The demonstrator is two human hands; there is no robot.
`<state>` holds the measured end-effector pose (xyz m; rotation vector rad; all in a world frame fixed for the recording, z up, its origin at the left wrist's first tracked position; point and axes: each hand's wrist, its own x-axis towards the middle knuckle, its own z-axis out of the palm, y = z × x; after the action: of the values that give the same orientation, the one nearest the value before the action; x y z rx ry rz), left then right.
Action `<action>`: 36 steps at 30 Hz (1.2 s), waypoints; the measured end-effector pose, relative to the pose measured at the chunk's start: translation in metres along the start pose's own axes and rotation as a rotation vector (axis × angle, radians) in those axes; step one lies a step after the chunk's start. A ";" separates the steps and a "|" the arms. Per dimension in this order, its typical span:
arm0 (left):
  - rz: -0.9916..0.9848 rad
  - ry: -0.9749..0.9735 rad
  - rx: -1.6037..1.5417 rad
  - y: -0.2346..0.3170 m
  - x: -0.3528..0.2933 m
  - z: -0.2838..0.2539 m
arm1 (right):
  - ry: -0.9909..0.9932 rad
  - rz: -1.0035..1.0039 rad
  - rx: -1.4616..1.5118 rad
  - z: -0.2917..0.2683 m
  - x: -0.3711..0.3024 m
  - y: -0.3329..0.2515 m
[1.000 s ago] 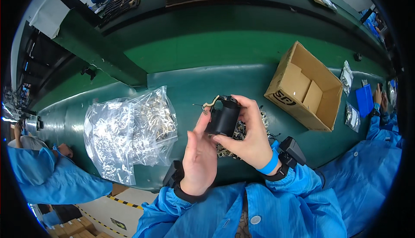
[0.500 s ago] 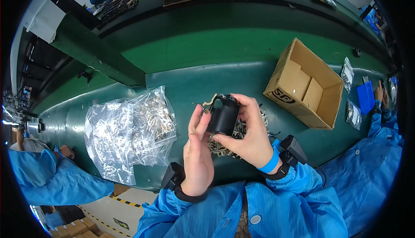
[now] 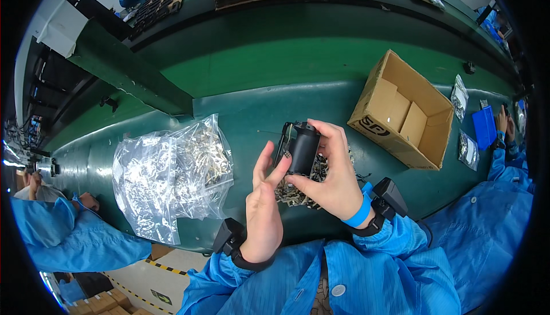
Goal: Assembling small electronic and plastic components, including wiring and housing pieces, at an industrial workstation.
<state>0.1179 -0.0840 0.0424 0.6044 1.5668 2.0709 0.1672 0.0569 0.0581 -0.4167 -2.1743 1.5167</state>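
Observation:
My right hand (image 3: 335, 180) grips a black cylindrical housing (image 3: 303, 152), held tilted above the bench, thumb at its lower end and fingers at its upper end. Along the left side of the housing runs a thin tan strip (image 3: 289, 133), like a flat flex cable. A fine wire juts out leftward from near it. My left hand (image 3: 264, 200) has its fingers apart; one fingertip presses against the left side of the housing, by a small dark piece. Beneath my right hand lies a pile of small tan and black cable-like parts (image 3: 298, 196), partly hidden.
Left of my hands, clear plastic bags (image 3: 172, 172) hold many small parts. An open cardboard box (image 3: 366, 106) stands at the right. Beyond it are small bags (image 3: 468, 150) and a blue bin (image 3: 484, 129). A green post (image 3: 132, 69) rises at back left. Co-workers sit on both sides.
The tan strip, between my left fingertips before, now lies against the housing. My left fingers have spread apart, one pressing on the housing's side. My right hand keeps its grip.

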 end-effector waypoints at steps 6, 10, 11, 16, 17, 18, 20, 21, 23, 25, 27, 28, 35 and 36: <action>0.003 -0.009 -0.057 0.008 -0.002 0.003 | -0.038 -0.004 -0.006 -0.005 0.001 -0.002; -0.039 -0.041 -0.122 0.017 -0.004 0.005 | -0.030 0.000 0.125 -0.002 0.001 -0.003; -0.077 -0.052 -0.167 0.020 -0.005 0.005 | -0.030 -0.002 0.126 -0.001 0.000 -0.001; -0.198 -0.090 -0.345 0.030 -0.007 0.002 | 0.009 -0.044 0.170 -0.002 -0.001 0.005; -0.213 -0.097 -0.338 0.034 -0.007 0.002 | 0.010 -0.044 0.170 -0.003 0.000 0.005; -0.227 -0.101 -0.329 0.038 -0.008 0.002 | 0.015 -0.059 0.139 -0.003 0.001 0.003; -0.259 -0.104 -0.328 0.046 -0.008 0.001 | 0.020 -0.074 0.108 -0.004 0.002 -0.002; -0.292 -0.108 -0.328 0.048 -0.008 0.000 | 0.013 -0.100 0.070 -0.005 0.002 -0.004; -0.311 -0.091 -0.342 0.049 -0.009 -0.001 | 0.004 -0.126 0.032 -0.007 0.002 -0.005; -0.330 -0.076 -0.355 0.051 -0.009 -0.001 | -0.004 -0.133 -0.014 -0.009 0.001 -0.006; -0.364 -0.049 -0.377 0.053 -0.010 -0.002 | 0.006 -0.134 -0.003 -0.009 0.001 -0.004; -0.364 -0.049 -0.378 0.055 -0.010 -0.002 | 0.015 -0.135 0.008 -0.009 0.001 -0.003; -0.418 -0.112 -0.376 0.065 -0.011 -0.001 | 0.039 -0.137 0.004 -0.009 0.001 -0.004; -0.430 -0.127 -0.384 0.065 -0.011 -0.001 | 0.040 -0.156 -0.037 -0.010 0.001 -0.005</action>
<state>0.1190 -0.1068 0.1041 0.2277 1.0710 1.8849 0.1715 0.0635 0.0657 -0.2800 -2.1532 1.3749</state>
